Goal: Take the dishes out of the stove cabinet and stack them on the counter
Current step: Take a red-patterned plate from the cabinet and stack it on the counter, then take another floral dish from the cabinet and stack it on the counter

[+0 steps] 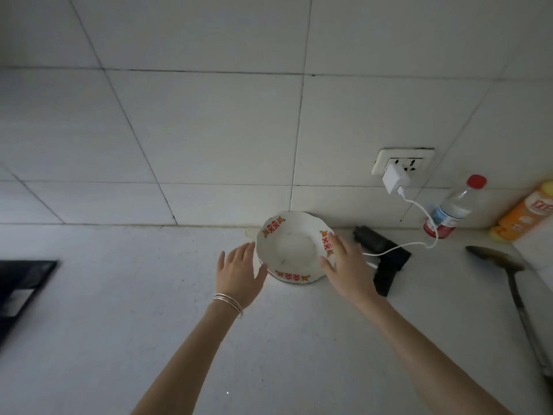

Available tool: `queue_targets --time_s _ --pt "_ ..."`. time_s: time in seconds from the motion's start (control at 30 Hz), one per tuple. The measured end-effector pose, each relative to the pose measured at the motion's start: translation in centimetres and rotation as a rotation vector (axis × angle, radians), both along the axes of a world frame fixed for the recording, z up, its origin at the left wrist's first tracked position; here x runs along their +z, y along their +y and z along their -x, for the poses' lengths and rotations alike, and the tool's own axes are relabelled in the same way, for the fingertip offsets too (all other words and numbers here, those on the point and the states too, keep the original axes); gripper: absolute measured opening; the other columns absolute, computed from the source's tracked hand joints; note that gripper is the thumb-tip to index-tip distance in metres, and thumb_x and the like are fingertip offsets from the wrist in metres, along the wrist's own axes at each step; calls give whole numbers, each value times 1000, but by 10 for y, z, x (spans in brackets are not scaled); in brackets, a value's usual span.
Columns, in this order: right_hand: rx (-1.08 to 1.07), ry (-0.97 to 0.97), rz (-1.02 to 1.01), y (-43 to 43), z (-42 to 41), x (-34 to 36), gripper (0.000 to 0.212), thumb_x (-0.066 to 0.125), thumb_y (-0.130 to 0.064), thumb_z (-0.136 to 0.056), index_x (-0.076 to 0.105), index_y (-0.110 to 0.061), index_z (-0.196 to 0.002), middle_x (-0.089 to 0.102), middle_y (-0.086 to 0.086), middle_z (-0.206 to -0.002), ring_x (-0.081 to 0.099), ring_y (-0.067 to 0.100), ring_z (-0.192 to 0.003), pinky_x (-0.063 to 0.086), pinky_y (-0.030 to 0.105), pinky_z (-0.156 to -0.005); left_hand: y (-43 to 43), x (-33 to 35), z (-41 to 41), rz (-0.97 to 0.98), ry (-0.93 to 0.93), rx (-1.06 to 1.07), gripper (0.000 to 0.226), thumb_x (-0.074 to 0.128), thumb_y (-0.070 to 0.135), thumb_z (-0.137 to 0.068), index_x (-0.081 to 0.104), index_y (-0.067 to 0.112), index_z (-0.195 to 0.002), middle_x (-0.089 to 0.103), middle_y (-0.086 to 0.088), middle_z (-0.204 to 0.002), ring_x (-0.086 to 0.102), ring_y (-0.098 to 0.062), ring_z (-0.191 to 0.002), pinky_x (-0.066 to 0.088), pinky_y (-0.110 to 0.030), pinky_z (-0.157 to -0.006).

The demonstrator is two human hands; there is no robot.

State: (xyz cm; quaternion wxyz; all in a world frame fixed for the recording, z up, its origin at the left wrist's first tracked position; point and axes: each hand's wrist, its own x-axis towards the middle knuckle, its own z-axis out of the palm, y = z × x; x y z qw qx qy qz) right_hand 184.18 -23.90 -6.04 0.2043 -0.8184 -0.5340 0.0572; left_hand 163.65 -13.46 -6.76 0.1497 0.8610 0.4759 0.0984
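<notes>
A white dish with red and orange marks on its rim sits on the white counter, close to the tiled wall. It looks like the top of a small stack; a second rim shows under its near edge. My left hand, with thin bangles on the wrist, hovers just left of the dish, fingers spread and holding nothing. My right hand is flat with fingers apart at the dish's right rim, touching or nearly touching it. The stove cabinet is out of view.
A black device on a white cable lies right of the dish, plugged into a wall charger. Further right stand a clear bottle, an orange bottle and a metal spatula. A black stove edge is at left.
</notes>
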Motion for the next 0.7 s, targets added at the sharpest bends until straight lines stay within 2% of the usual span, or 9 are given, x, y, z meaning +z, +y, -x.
queue_targets --time_s 0.1,0.27,0.47,0.7 --pt "110 -188 -161 -49 34 32 54 40 -38 -90 49 -4 -131 53 14 -134 47 31 -125 35 58 -103 -51 28 33 -185 -7 -9 66 26 53 -85 48 11 -132 55 -6 -133 45 -26 -128 24 -53 -111" --pt "269 -234 -191 -136 86 51 56 38 -35 -90 43 -5 -136 47 11 -140 39 27 -132 28 51 -110 -158 55 97 -325 -17 81 56 35 46 -87 55 11 -125 59 -8 -127 47 -29 -126 26 -54 -109" --pt "458 -172 -131 -223 150 45 56 37 -36 -91 38 -8 -139 42 10 -144 32 23 -137 25 46 -113 -278 51 179 -238 56 237 59 33 48 -87 48 12 -131 51 -9 -136 39 -30 -131 26 -54 -110" --pt "663 -156 -26 -277 222 29 56 33 -42 -93 42 -10 -138 44 8 -143 36 23 -134 33 41 -108 -378 39 244 -148 43 405 57 35 47 -85 52 13 -129 54 -9 -133 47 -29 -125 36 -50 -105"
